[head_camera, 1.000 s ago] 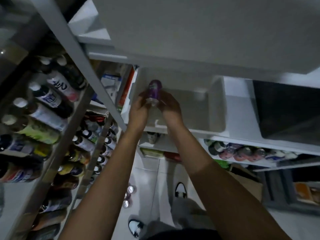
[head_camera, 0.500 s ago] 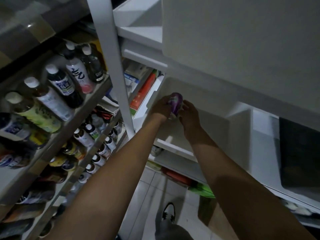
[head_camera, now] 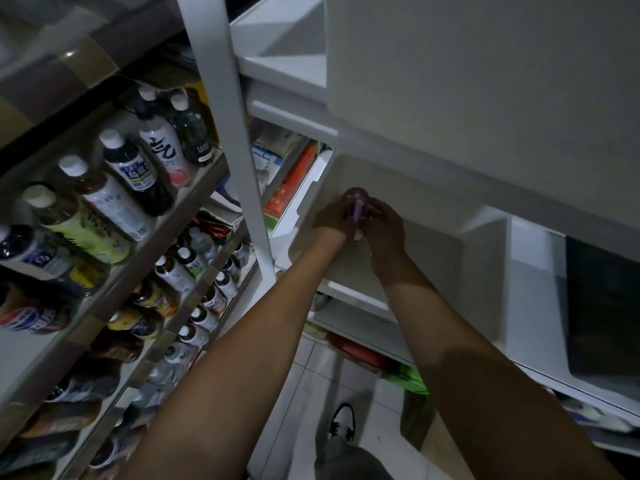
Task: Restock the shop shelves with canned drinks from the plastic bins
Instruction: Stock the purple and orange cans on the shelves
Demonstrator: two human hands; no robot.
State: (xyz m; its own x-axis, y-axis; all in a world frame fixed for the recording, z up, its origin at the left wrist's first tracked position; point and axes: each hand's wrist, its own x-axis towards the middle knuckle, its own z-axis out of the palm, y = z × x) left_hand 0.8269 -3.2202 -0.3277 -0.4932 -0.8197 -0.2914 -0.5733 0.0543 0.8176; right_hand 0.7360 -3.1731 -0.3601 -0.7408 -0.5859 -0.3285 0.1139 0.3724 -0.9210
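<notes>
A small purple can (head_camera: 357, 203) sits between both my hands over a white shelf (head_camera: 408, 258) in the middle of the white rack. My left hand (head_camera: 334, 220) grips the can from the left, and my right hand (head_camera: 386, 226) grips it from the right. My fingers cover the can's lower part, so I cannot tell whether it rests on the shelf. No plastic bin is in view.
A grey rack (head_camera: 114, 296) on the left holds several rows of drink bottles. A white upright post (head_camera: 235, 140) stands between the two racks. Boxes (head_camera: 291, 174) lie on a shelf behind it. A dark panel (head_camera: 602, 306) is at the right. My shoe (head_camera: 341, 420) is on the tiled floor.
Both hands have carried the purple can up and deeper over the white shelf. My view has tilted up and left, bringing more of the bottle rack into sight.
</notes>
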